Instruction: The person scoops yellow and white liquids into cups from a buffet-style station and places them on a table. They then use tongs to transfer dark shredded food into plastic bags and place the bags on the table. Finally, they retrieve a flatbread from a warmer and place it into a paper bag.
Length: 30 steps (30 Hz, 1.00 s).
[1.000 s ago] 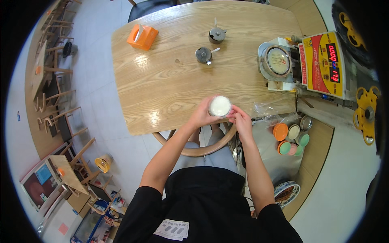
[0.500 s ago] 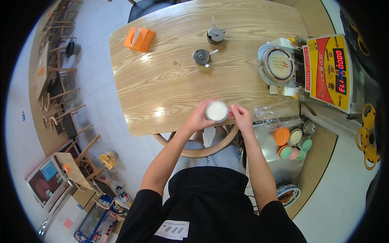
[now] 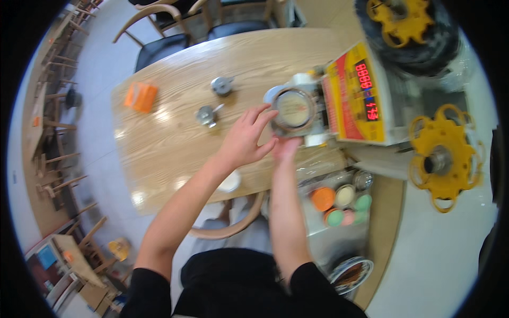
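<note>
Two bare hands meet at the round cup holder (image 3: 293, 110) of a cup-sealing machine (image 3: 356, 95) on the right part of the wooden table (image 3: 175, 143). The left hand (image 3: 245, 139) is open, fingers spread, its fingertips touching the holder's left rim. The right hand (image 3: 287, 148) comes up from below at the near edge of the ring and is blurred; whether it is open or gripping cannot be told. Inside the ring sits a pale, creamy disc, seemingly the top of a filled cup seated in the holder, though the cup's wall is hidden.

Judging from this, the step in hand is seating the cup squarely in the ring; a next move would call for both hands to let go and draw clear of the holder.

Near the left forearm, at the table's near edge, lies a small white round object (image 3: 229, 182), partly hidden by the arm. Farther left stand two small metal pots (image 3: 205, 114), one beyond the other, and an orange box (image 3: 141, 97). Right of the right forearm, a cluster of round containers (image 3: 339, 202) in orange, cream, green and pink sits beside the table. At far right a yellow spoked reel (image 3: 444, 157) stands beside the machine, and dark chairs (image 3: 159, 50) line the table's far side.
</note>
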Each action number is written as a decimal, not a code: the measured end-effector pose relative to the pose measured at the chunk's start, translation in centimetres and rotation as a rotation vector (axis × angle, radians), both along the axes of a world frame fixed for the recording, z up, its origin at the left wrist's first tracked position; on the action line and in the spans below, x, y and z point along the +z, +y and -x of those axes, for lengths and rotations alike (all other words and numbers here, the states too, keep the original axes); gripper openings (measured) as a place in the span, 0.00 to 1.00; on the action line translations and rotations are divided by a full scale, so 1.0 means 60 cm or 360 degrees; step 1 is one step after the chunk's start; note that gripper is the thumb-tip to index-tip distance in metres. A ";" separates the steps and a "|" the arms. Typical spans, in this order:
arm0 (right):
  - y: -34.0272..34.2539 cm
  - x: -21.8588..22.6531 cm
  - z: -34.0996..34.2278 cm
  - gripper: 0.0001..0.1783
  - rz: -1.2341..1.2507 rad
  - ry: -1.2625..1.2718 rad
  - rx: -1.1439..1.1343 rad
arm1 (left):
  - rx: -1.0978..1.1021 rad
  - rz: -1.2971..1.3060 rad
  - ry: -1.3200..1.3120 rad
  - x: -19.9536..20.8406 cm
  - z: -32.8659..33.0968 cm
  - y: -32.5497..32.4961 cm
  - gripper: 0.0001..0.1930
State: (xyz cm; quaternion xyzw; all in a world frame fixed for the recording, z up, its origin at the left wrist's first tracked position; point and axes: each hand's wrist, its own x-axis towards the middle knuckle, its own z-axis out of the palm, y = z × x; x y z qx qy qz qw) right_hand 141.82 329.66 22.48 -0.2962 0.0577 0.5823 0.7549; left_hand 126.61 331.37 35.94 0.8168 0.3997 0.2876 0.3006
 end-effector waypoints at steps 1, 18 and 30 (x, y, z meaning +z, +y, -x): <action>-0.002 -0.008 -0.004 0.30 -0.0237 -0.0021 0.0062 | -0.0015 -0.0086 0.0051 0.000 -0.041 0.020 0.34; -0.215 0.132 0.097 0.39 0.0016 -0.2668 0.1185 | 0.0618 -0.0439 -0.0083 0.134 0.134 -0.041 0.33; -0.223 0.123 0.184 0.48 -0.0545 -0.3443 0.1559 | 0.1204 0.0114 0.0252 -0.140 0.343 -0.349 0.39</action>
